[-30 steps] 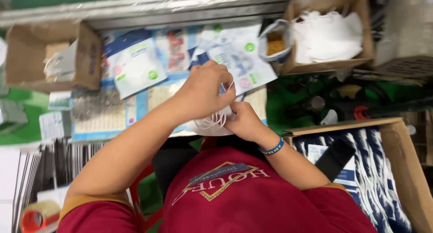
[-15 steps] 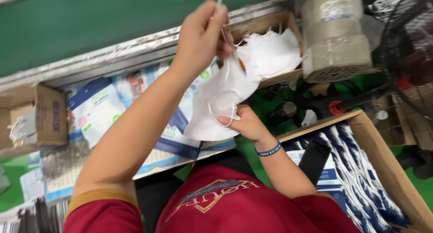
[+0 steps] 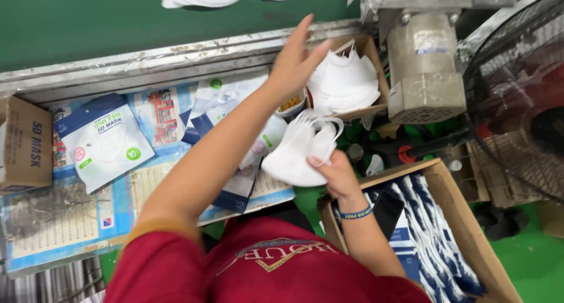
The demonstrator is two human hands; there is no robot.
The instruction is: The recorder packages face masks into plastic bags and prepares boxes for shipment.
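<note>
My right hand (image 3: 333,175), with a blue wristband, grips a stack of white folded face masks (image 3: 292,153) by its lower edge, above the table's front edge. My left hand (image 3: 294,59) is stretched forward with fingers spread, holding nothing. Its fingertips reach the near left corner of a small cardboard box (image 3: 378,65) filled with loose white masks (image 3: 346,83). The ear loops of the held stack hang at its top.
Packaged mask pouches (image 3: 106,141) lie on a blue printed sheet. A cardboard box (image 3: 23,144) stands at the left. Another carton (image 3: 455,206) holds blue-and-white packs at the lower right. A motor (image 3: 426,74), a fan (image 3: 523,103) and a green conveyor belt (image 3: 117,21) are close by.
My left hand has let go of the mask it held up and moved right to the box. The mask stack now sits lower in my right hand.
</note>
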